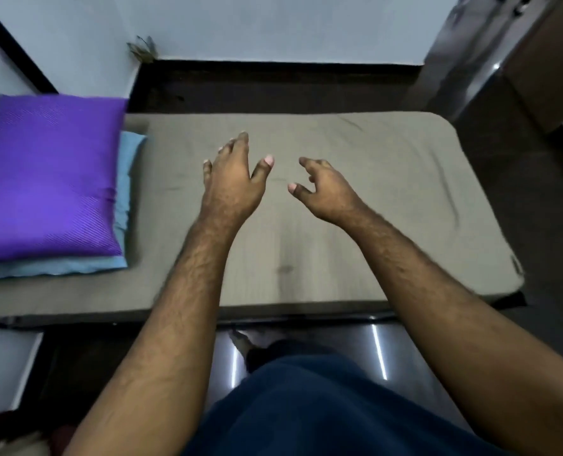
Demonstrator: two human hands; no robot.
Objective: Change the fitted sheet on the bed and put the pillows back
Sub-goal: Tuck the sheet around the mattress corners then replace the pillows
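The bed (355,251) is filling the middle of the view, lying left to right; a grey-beige fitted sheet (306,136) is covering its mattress, lying mostly smooth with a few creases toward the right end; dark floor is showing beyond its far edge, below a pale wall (273,24).

At the left end of the bed a purple pillow (49,172) is lying on top of a light blue pillow (127,192); the blue one is showing only along the purple one's right and near edges.

Both bare forearms are reaching out from the near side over the middle of the sheet; the left hand (232,182) is being held palm down with fingers spread and nearly straight, its grip wide and holding nothing; the right hand (322,192) is sitting just right of it, fingers loosely curled, thumb pointing left, also holding nothing; whether either is touching the sheet is unclear.

Dark blue clothing (322,406) is showing at the near edge.
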